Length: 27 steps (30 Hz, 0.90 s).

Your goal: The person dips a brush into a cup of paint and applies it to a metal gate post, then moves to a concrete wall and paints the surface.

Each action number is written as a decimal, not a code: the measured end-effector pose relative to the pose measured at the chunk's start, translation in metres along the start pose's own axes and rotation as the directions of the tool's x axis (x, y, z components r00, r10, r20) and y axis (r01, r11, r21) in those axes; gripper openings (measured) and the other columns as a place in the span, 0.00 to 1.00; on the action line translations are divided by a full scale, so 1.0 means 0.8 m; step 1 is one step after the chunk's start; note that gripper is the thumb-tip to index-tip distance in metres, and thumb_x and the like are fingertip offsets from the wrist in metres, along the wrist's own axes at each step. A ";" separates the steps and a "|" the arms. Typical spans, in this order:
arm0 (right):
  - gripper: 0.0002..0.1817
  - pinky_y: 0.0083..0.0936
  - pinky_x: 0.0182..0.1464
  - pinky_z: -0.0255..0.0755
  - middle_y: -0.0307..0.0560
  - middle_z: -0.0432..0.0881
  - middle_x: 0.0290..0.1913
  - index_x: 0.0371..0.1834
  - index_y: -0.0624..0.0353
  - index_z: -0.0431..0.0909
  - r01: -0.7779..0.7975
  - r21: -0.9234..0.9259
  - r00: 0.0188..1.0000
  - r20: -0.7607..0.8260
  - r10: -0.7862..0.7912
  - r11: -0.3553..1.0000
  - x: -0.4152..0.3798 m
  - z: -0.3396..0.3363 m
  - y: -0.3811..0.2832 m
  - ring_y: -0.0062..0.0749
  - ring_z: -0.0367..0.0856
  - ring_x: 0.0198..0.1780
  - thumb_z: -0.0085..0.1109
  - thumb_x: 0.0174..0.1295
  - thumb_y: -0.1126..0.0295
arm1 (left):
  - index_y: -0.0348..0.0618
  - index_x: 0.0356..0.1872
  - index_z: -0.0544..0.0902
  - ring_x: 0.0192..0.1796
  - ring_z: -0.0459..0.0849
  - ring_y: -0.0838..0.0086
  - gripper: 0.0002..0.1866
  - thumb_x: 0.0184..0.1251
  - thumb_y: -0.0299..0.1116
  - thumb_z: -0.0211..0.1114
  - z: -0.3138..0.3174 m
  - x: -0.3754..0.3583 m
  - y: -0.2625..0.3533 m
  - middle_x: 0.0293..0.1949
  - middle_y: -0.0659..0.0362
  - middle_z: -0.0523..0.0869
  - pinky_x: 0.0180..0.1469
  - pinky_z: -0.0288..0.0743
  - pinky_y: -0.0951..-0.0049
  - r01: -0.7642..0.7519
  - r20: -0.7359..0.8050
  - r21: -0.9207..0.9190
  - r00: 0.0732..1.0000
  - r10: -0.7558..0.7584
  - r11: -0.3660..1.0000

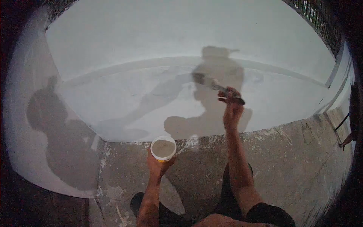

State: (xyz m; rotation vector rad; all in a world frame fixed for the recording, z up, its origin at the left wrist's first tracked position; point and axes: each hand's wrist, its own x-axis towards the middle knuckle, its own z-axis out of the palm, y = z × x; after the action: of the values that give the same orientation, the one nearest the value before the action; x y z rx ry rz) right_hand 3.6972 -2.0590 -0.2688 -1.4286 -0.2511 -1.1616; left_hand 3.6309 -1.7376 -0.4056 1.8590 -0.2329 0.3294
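A white tub (163,149) with pale content inside sits low in the middle, held upright. My left hand (160,165) is wrapped round its lower side. Farther up and to the right, my right hand (231,99) grips the handle of a paintbrush (219,87). The brush points up and to the left over the white wall (159,102), where shadows fall around its head. Whether the bristles touch the wall is hard to tell.
A rough, paint-spotted concrete floor (302,159) meets the wall below. Side walls stand left and right, with metal railings (317,19) at the top corners. A dark object with thin legs (353,117) is at the right edge. My knees are below.
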 end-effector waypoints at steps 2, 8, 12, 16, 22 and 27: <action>0.16 0.34 0.46 0.85 0.52 0.89 0.43 0.57 0.67 0.79 0.009 0.015 0.994 -0.105 -0.007 1.000 -0.003 -0.002 -0.024 0.35 0.90 0.42 0.53 0.82 0.64 | 0.40 0.67 0.71 0.62 0.85 0.59 0.52 0.41 0.42 0.93 -0.006 -0.002 -0.008 0.60 0.50 0.84 0.63 0.81 0.56 0.069 0.038 -0.004 0.997 -0.069 0.998; 0.14 0.32 0.47 0.83 0.52 0.89 0.41 0.56 0.68 0.79 0.036 0.053 0.998 -0.055 -0.033 0.998 -0.018 0.013 -0.023 0.32 0.88 0.41 0.56 0.80 0.67 | 0.37 0.68 0.69 0.60 0.86 0.57 0.52 0.41 0.43 0.91 -0.002 -0.004 -0.017 0.58 0.49 0.85 0.62 0.81 0.54 0.067 0.040 -0.089 0.997 -0.064 0.994; 0.15 0.31 0.46 0.85 0.51 0.89 0.45 0.55 0.66 0.81 -0.111 0.147 0.977 0.198 0.081 0.983 -0.048 0.086 -0.013 0.30 0.89 0.43 0.55 0.81 0.64 | 0.40 0.70 0.69 0.63 0.85 0.59 0.55 0.40 0.46 0.93 -0.017 -0.004 -0.004 0.61 0.50 0.84 0.64 0.80 0.56 0.087 0.041 -0.090 0.996 -0.083 0.992; 0.17 0.32 0.47 0.86 0.52 0.89 0.49 0.61 0.65 0.80 -0.178 0.095 0.948 0.283 0.145 0.979 -0.064 0.131 -0.001 0.33 0.90 0.48 0.55 0.81 0.63 | 0.39 0.69 0.69 0.62 0.85 0.60 0.54 0.41 0.46 0.93 -0.007 -0.007 -0.057 0.59 0.50 0.84 0.63 0.81 0.56 0.041 0.019 -0.186 0.999 -0.038 0.982; 0.18 0.34 0.49 0.86 0.52 0.89 0.48 0.61 0.64 0.78 -0.004 0.139 0.998 0.063 -0.005 0.990 -0.024 0.085 0.005 0.37 0.91 0.50 0.53 0.82 0.61 | 0.39 0.67 0.70 0.59 0.86 0.60 0.51 0.43 0.43 0.92 -0.010 0.000 -0.038 0.57 0.51 0.86 0.62 0.81 0.57 0.021 -0.010 -0.355 1.000 -0.026 0.935; 0.20 0.34 0.48 0.85 0.53 0.88 0.47 0.61 0.67 0.78 -0.033 0.109 0.998 -0.057 0.039 0.994 0.012 0.000 -0.004 0.38 0.90 0.48 0.54 0.81 0.59 | 0.40 0.67 0.70 0.59 0.86 0.60 0.52 0.41 0.43 0.93 -0.013 0.009 -0.029 0.57 0.51 0.86 0.61 0.81 0.58 0.176 0.030 -0.242 0.984 -0.174 0.954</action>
State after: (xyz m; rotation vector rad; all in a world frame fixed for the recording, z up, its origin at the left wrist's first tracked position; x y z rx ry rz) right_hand 3.6995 -2.0628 -0.2598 -1.2979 -0.2426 -1.1422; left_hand 3.6441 -1.7209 -0.4208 1.6241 -0.1077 0.1624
